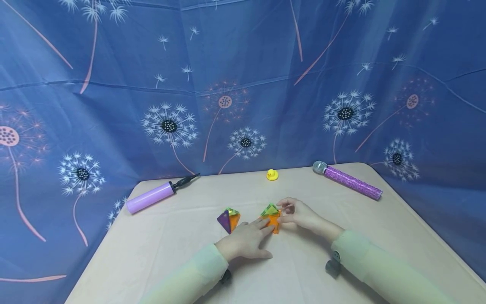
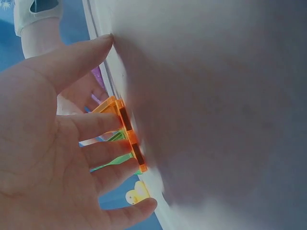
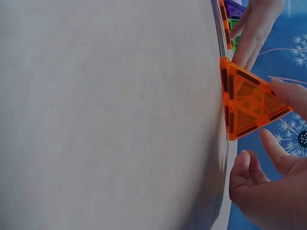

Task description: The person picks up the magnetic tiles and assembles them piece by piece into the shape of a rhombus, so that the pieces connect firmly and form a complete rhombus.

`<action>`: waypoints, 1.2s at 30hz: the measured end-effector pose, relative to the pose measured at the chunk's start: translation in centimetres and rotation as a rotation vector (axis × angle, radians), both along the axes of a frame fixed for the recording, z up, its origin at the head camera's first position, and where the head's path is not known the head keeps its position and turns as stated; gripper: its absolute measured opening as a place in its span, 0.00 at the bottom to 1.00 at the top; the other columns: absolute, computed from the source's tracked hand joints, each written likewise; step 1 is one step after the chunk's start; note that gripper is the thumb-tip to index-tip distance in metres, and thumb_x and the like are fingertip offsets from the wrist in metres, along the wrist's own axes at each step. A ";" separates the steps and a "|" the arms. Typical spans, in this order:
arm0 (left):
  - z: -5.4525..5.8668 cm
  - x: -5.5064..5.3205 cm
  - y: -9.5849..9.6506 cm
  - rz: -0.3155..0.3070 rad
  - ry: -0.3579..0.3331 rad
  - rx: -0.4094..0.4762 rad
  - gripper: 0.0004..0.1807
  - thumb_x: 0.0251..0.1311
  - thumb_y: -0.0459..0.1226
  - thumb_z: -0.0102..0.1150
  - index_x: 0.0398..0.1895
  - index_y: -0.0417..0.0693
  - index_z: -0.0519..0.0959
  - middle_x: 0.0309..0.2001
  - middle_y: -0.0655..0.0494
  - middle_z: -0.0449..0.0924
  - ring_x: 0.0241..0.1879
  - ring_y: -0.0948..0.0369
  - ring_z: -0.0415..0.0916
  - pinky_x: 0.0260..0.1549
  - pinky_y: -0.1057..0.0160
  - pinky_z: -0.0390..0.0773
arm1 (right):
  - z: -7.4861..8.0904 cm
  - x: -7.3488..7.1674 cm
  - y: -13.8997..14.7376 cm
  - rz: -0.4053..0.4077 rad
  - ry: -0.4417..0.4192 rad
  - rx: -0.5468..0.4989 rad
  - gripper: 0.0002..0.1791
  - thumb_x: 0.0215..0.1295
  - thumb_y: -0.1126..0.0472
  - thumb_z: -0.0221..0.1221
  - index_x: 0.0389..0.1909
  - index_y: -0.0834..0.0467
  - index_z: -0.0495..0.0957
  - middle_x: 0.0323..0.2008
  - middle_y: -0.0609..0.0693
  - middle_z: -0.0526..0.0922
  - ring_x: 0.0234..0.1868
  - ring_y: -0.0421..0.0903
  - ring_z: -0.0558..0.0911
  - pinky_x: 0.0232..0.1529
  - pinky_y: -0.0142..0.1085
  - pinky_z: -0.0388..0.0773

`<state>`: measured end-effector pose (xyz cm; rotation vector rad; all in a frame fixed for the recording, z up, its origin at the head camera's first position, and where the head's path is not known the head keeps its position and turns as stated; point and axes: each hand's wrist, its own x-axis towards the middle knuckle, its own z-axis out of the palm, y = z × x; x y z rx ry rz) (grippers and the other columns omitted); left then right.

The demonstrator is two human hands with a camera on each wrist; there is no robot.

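A small construction of triangular magnetic tiles, orange (image 1: 274,222) in front and green (image 1: 270,210) behind, stands mid-table. My left hand (image 1: 248,238) reaches it from the left, with fairly straight fingers laid against the orange side and the thumb spread off it. From the other side, my right hand (image 1: 301,215) pinches the orange triangular tile (image 3: 252,101) near its tip, thumb on one slanted edge and index fingertip at the other; its remaining fingers curl free. Part of the construction hides behind the left fingers. Left of it sits a second tile pyramid in purple (image 1: 224,220), orange and green.
Farther back sits a yellow rubber duck (image 1: 272,175). A purple hand pump (image 1: 152,197) with a black nozzle lies at the left edge, and a glittery purple microphone (image 1: 351,181) at the back right. A blue dandelion-print curtain (image 1: 243,84) hangs behind the cream table (image 1: 182,245).
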<state>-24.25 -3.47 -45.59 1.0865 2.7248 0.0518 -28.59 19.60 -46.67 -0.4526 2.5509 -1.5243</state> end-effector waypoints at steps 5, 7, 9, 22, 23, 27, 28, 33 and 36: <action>-0.1 -0.1 -0.1 -0.005 0.002 0.005 0.46 0.61 0.64 0.63 0.78 0.55 0.65 0.79 0.54 0.56 0.77 0.57 0.53 0.65 0.40 0.69 | -0.1 -0.3 -0.4 -0.001 -0.027 0.011 0.30 0.59 0.64 0.72 0.61 0.67 0.75 0.60 0.63 0.78 0.64 0.66 0.73 0.67 0.61 0.65; -0.1 -0.2 -0.1 -0.005 -0.002 0.005 0.46 0.61 0.64 0.63 0.78 0.56 0.64 0.79 0.55 0.55 0.77 0.57 0.52 0.65 0.40 0.68 | -0.1 -0.4 -0.6 0.001 -0.037 0.014 0.30 0.60 0.63 0.72 0.61 0.67 0.75 0.61 0.64 0.78 0.65 0.66 0.72 0.68 0.61 0.64; -0.1 -0.2 -0.1 -0.004 -0.004 0.003 0.46 0.61 0.64 0.63 0.78 0.56 0.64 0.79 0.55 0.55 0.78 0.57 0.52 0.65 0.39 0.68 | 0.0 -0.4 -0.7 0.002 -0.045 0.014 0.29 0.60 0.63 0.72 0.61 0.67 0.76 0.61 0.63 0.78 0.66 0.66 0.71 0.69 0.61 0.63; 1.2 -0.9 -3.1 -0.102 0.157 0.354 0.24 0.63 0.41 0.68 0.62 0.44 0.80 0.63 0.50 0.79 0.62 0.55 0.76 0.64 0.58 0.72 | -0.6 -1.5 0.8 0.216 0.013 0.038 0.31 0.59 0.63 0.72 0.63 0.67 0.77 0.62 0.63 0.78 0.68 0.67 0.69 0.70 0.65 0.56; 1.5 -1.2 -3.7 -0.086 0.169 0.410 0.23 0.62 0.38 0.69 0.61 0.43 0.80 0.61 0.50 0.79 0.62 0.55 0.76 0.64 0.57 0.72 | -0.6 -1.6 0.9 0.229 0.017 0.048 0.31 0.58 0.63 0.73 0.63 0.67 0.77 0.62 0.62 0.79 0.67 0.66 0.70 0.70 0.64 0.57; 2.6 -2.3 -6.4 0.018 0.148 0.573 0.24 0.60 0.32 0.70 0.61 0.46 0.79 0.61 0.51 0.79 0.64 0.52 0.73 0.65 0.51 0.71 | -0.3 -1.9 1.1 0.267 0.037 0.102 0.33 0.54 0.64 0.75 0.62 0.65 0.78 0.60 0.58 0.81 0.65 0.63 0.73 0.69 0.63 0.60; 2.7 -2.7 -7.0 0.045 0.121 0.609 0.25 0.60 0.32 0.71 0.61 0.47 0.79 0.61 0.51 0.79 0.64 0.52 0.73 0.65 0.50 0.71 | -0.3 -2.0 1.0 0.273 0.041 0.112 0.33 0.54 0.64 0.75 0.62 0.64 0.78 0.59 0.58 0.81 0.64 0.62 0.74 0.69 0.62 0.62; 2.2 -4.4 -9.9 0.159 -0.054 0.684 0.33 0.55 0.33 0.76 0.65 0.45 0.77 0.65 0.51 0.76 0.68 0.49 0.69 0.67 0.45 0.66 | -0.3 -2.3 0.8 0.323 0.087 0.169 0.33 0.51 0.64 0.77 0.60 0.63 0.79 0.55 0.53 0.82 0.58 0.56 0.77 0.67 0.60 0.65; 1.4 -5.3 -11.1 0.203 -0.165 0.688 0.37 0.52 0.34 0.79 0.67 0.42 0.75 0.66 0.48 0.75 0.67 0.46 0.69 0.67 0.42 0.66 | -0.4 -2.4 0.6 0.351 0.120 0.206 0.34 0.48 0.64 0.79 0.59 0.60 0.80 0.54 0.50 0.82 0.58 0.54 0.77 0.68 0.59 0.66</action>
